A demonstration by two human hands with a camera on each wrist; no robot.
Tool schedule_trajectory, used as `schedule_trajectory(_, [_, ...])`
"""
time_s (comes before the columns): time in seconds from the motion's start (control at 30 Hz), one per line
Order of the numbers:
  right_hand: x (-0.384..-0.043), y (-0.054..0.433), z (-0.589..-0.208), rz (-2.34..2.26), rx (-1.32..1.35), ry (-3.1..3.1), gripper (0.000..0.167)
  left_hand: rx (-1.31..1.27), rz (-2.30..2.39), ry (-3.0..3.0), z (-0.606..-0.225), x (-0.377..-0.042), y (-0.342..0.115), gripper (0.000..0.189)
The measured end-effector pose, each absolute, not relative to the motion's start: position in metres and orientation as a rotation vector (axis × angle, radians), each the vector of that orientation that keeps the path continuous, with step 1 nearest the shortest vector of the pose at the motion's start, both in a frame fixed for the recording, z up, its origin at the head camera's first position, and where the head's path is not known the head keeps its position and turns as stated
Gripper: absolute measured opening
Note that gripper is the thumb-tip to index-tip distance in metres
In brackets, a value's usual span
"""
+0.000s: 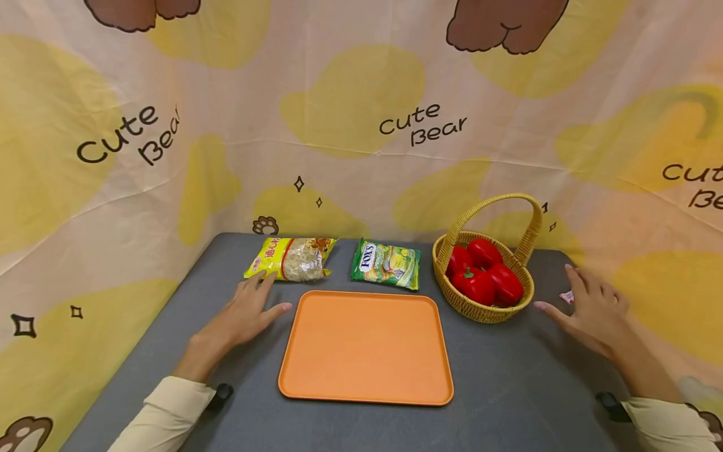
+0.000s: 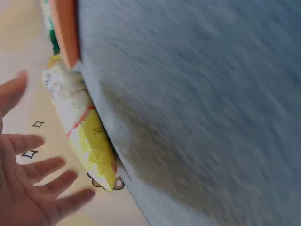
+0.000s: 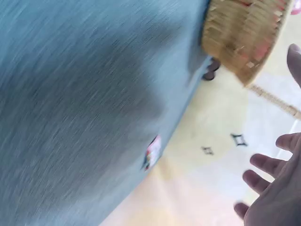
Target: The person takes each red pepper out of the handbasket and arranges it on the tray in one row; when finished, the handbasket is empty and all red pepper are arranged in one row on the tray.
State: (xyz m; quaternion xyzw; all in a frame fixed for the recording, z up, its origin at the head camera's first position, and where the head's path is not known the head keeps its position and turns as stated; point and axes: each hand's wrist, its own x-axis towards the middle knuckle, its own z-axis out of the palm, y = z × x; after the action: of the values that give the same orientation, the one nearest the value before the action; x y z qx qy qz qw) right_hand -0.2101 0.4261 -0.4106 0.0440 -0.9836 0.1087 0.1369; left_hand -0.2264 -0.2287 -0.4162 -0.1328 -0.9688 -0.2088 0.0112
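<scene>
My left hand (image 1: 246, 314) hovers over the table at the left, fingers spread and holding nothing. Its fingertips overlap the near edge of a yellow, partly clear food bag (image 1: 290, 258) in the head view. On the right, my right hand (image 1: 593, 312) is also spread and holds nothing, with its thumb pointing at a yellow wicker basket (image 1: 487, 314). Several shiny red peppers or tomatoes (image 1: 477, 287) fill the basket, whose tall handle stands upright. Behind the right hand lies a small pinkish wrapped packet (image 3: 153, 151), partly hidden by the fingers in the head view.
An orange rectangular tray (image 1: 366, 348) lies at the middle of the grey table (image 1: 508, 389). A green Fox's candy bag (image 1: 386, 264) rests behind it. Patterned cloth (image 1: 350, 125) hangs close around the back and sides of the table.
</scene>
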Motion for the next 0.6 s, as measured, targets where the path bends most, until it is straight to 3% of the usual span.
schedule_trajectory(0.23, [-0.214,0.390,-0.401,0.385,0.200,-2.796,0.101,-0.445,-0.924,-3.000,-0.415,-0.233,-0.217,0.068])
schedule_trajectory(0.6, [-0.223,0.335,-0.402,0.534,0.277,-2.745,0.086,-0.390,-1.189,-3.009,-0.425,-0.235,-0.197,0.066])
